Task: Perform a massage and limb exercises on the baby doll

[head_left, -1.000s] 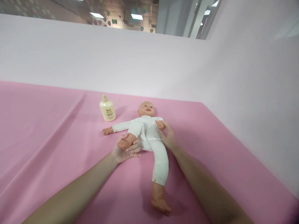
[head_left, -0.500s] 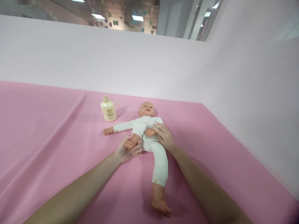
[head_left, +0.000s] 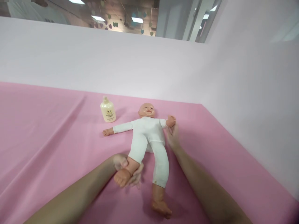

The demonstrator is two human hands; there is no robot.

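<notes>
Doll (head_left: 147, 137) ×1 | bottle (head_left: 107, 109) ×1 | left hand (head_left: 127, 171) grips doll's foot | right hand (head_left: 172, 138) spread

A pink sheet (head_left: 42, 130) covers the tabletop. Pale partition walls (head_left: 140, 65) enclose its far and right sides. Ceiling lights (head_left: 136, 19) glow beyond.

Bright, even light falls from ceiling panels (head_left: 137, 19) overhead, which glare white at the top edge. Shadows are soft and faint: one lies beside the bottle (head_left: 107, 109), another under the doll (head_left: 147, 137). The right hand (head_left: 173, 139) is smeared by motion blur. Straight edges bow toward the frame's borders.
</notes>
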